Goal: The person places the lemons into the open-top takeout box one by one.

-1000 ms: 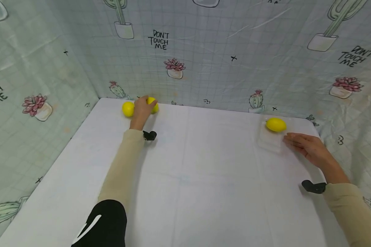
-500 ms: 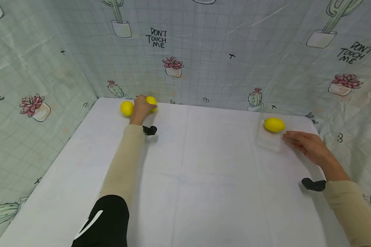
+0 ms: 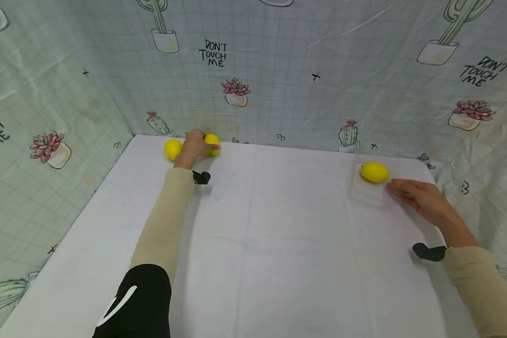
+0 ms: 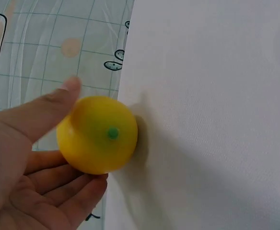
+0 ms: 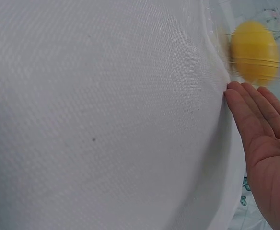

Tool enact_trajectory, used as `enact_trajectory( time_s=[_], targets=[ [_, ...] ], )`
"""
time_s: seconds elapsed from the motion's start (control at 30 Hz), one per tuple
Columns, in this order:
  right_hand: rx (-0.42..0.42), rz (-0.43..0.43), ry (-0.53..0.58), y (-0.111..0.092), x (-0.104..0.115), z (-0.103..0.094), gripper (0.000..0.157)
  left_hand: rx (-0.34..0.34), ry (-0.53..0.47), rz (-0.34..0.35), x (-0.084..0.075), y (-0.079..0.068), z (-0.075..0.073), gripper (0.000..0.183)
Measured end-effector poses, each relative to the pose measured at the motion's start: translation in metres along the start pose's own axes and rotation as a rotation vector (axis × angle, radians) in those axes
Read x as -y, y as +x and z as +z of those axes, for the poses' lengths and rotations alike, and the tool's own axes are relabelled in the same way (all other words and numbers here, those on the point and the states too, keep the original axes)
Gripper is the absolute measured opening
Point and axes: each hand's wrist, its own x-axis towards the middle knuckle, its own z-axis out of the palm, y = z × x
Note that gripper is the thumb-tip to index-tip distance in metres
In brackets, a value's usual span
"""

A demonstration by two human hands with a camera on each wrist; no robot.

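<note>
At the table's back left, my left hand (image 3: 193, 144) has its thumb and fingers about a yellow lemon (image 3: 212, 145). In the left wrist view, this lemon (image 4: 99, 135) shows a green stem spot, the thumb along its upper side and fingertips beneath. Another lemon (image 3: 173, 149) lies just left of that hand. At the back right, a third lemon (image 3: 374, 172) sits in a clear plastic container (image 3: 365, 196). My right hand (image 3: 422, 202) holds its fingers straight against the container's right side. The right wrist view shows those fingertips (image 5: 233, 87) at the container's edge.
A white cloth-covered table (image 3: 295, 244) spreads between the arms. Patterned sheeting (image 3: 279, 94) with cactus drawings rises behind and on both sides of it. Black wrist mounts (image 3: 428, 252) stick out at both wrists.
The lemon at my left hand has shifted slightly right, and that hand has turned a little around it. My right hand and the container stay put. The head view has tilted slightly.
</note>
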Motion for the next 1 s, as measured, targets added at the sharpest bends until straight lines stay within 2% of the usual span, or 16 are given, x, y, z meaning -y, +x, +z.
enact_trajectory(
  time_s=[0.1, 0.33, 0.53, 0.87, 1.0],
  targets=[
    [-0.01, 0.011, -0.01, 0.0, 0.001, 0.0, 0.023, 0.023, 0.013, 0.012, 0.0, 0.002, 0.0, 0.059],
    [-0.007, 0.006, -0.011, 0.001, 0.002, 0.001, 0.024, 0.044, -0.033, -0.026, -0.002, 0.006, -0.004, 0.066],
    [-0.009, 0.001, -0.016, 0.001, 0.002, 0.0, 0.024, 0.093, 0.002, -0.011, -0.01, 0.009, -0.005, 0.066],
    [-0.025, 0.024, -0.007, 0.001, 0.002, -0.001, 0.023, 0.039, 0.049, 0.048, -0.019, -0.001, 0.006, 0.062],
    [-0.046, 0.044, -0.042, 0.002, 0.003, -0.001, 0.02, 0.0, 0.045, 0.106, -0.022, -0.006, 0.008, 0.064]
  ],
)
